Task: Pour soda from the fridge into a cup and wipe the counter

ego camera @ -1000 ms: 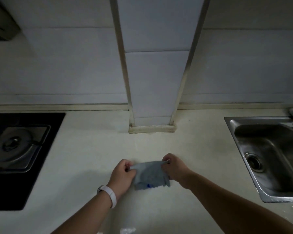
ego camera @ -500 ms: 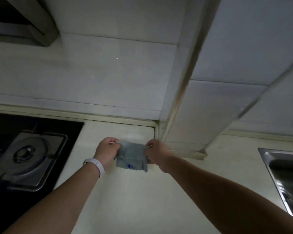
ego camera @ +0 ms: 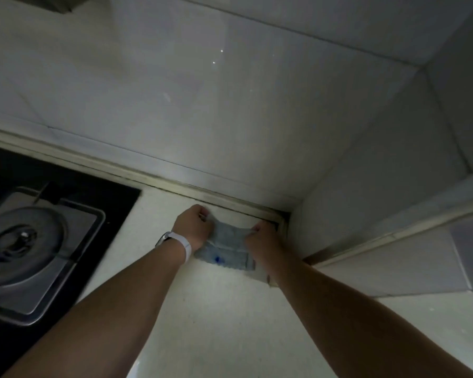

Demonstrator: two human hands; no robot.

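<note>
Cloth [ego camera: 225, 248], grey, limp, creased

Tiled wall [ego camera: 202, 105] ahead, pillar [ego camera: 366, 186] right, forming corner; stove [ego camera: 38, 241] left; counter [ego camera: 216, 309] between passable.

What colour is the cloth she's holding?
The cloth is light grey-blue with one small blue mark, seen in the head view.

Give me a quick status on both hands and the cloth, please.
Left hand, right hand: each grips one end of the cloth. Cloth stretched in the back corner of the counter. Wall close ahead, stove apart on the left.
</note>
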